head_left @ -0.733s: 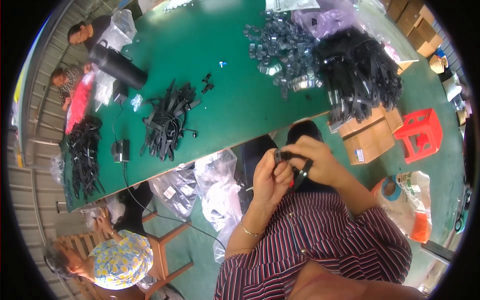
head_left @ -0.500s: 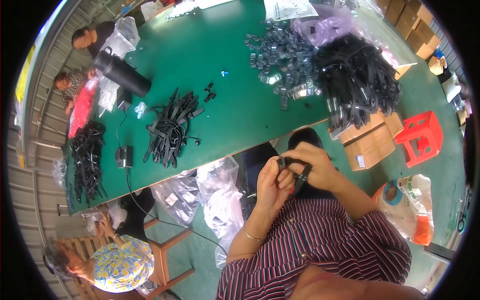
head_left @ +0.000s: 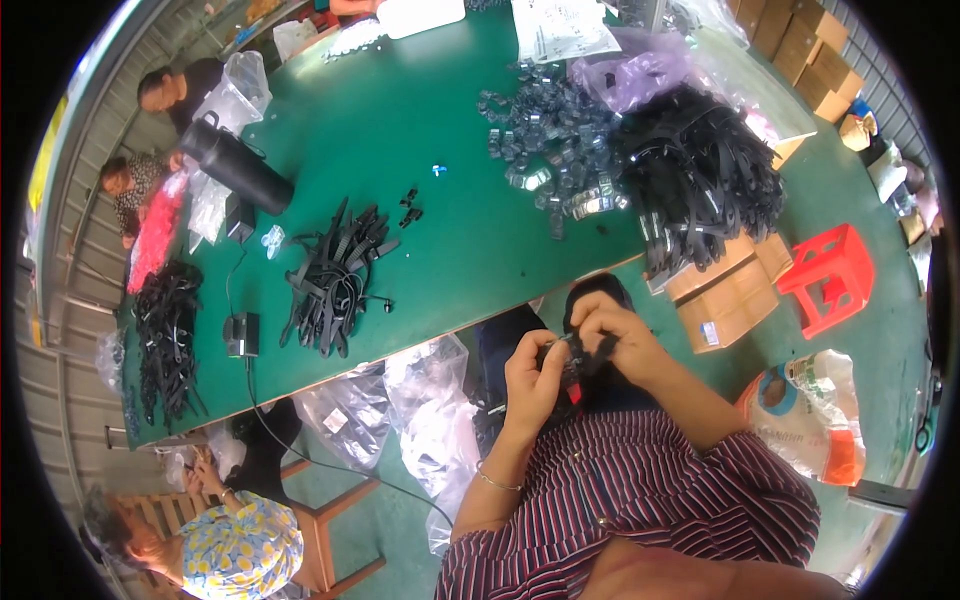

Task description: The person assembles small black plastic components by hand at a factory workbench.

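Note:
Above my lap, just off the table's near edge, I hold a black strap (head_left: 578, 358) between both hands. My left hand (head_left: 533, 378) is closed on one end, thumb pressed along the top; a dark small piece at its fingertips is too blurred to name. My right hand (head_left: 622, 335) pinches the strap a little to the right, fingers curled. Below my left fingertips shows a small red part (head_left: 573, 393), its kind unclear. A pile of black straps (head_left: 338, 275) lies on the table ahead to the left, with a few small black clips (head_left: 410, 208) beside it.
On the green table (head_left: 450, 260) are clear plastic buckles (head_left: 555, 140), a large heap of black straps (head_left: 700, 180), a black bottle (head_left: 238, 165) and a corded black adapter (head_left: 241, 335). A cardboard box (head_left: 725, 300) and red stool (head_left: 830, 280) stand right. Other people sit left.
My hands have closed in around the strap, and its loop hanging below the right hand no longer shows. A red part has come into sight under my left hand. The view has shifted slightly.

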The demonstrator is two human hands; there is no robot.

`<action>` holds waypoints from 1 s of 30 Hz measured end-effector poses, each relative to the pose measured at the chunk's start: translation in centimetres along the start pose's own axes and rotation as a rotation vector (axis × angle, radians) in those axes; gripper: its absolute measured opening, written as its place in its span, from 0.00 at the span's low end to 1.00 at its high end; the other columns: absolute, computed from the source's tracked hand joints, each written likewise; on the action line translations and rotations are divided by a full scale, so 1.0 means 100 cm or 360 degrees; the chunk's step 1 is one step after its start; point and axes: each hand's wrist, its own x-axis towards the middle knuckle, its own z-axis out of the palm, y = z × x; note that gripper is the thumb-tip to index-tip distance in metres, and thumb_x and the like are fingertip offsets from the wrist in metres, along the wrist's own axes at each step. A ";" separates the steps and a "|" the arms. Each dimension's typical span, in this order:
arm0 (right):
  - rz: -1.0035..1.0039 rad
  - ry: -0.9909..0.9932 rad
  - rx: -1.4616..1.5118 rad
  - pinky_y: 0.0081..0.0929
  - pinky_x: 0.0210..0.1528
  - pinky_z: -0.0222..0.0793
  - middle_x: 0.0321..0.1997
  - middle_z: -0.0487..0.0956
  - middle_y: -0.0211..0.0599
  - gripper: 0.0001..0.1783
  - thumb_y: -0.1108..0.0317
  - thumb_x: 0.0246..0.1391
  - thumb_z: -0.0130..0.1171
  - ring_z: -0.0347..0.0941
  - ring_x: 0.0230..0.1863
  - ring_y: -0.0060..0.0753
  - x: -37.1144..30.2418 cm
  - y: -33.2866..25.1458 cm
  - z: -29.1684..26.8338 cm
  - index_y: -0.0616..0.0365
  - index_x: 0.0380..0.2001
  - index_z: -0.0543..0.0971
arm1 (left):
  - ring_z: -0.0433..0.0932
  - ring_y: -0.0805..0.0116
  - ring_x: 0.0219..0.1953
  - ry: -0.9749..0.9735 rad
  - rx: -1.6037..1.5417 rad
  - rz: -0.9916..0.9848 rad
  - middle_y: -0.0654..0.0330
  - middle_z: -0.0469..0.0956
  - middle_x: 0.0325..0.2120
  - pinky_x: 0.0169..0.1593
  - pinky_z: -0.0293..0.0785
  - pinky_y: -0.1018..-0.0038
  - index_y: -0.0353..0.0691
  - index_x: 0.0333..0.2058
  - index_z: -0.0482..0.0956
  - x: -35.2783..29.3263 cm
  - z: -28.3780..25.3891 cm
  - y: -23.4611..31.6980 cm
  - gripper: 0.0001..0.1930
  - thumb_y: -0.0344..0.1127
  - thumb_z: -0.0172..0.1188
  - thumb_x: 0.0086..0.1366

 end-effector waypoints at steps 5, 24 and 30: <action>0.0649 -0.0084 0.1496 0.14 0.26 0.52 0.42 0.61 0.30 0.10 0.66 0.56 0.52 0.53 0.22 0.15 -0.005 -0.003 0.002 0.61 0.25 0.70 | 0.69 0.79 0.24 -0.0138 -0.0297 -0.0180 0.63 0.74 0.22 0.29 0.65 0.81 0.34 0.32 0.72 0.003 -0.013 -0.010 0.05 0.30 0.54 0.59; 0.0361 -0.0196 0.0458 0.19 0.36 0.65 0.33 0.69 0.29 0.12 0.76 0.41 0.64 0.68 0.34 0.21 -0.002 -0.004 0.006 0.60 0.31 0.74 | 0.68 0.79 0.34 -0.0443 -0.1013 -0.0359 0.66 0.71 0.29 0.41 0.64 0.82 0.37 0.35 0.69 -0.004 -0.015 0.003 0.07 0.34 0.50 0.64; 0.0362 -0.0145 0.0763 0.15 0.28 0.66 0.34 0.66 0.32 0.07 0.77 0.48 0.57 0.72 0.29 0.21 -0.001 -0.016 0.014 0.62 0.31 0.71 | 0.70 0.72 0.30 -0.0512 -0.1313 -0.0375 0.60 0.71 0.23 0.36 0.68 0.77 0.38 0.27 0.66 -0.001 -0.011 0.011 0.10 0.38 0.52 0.61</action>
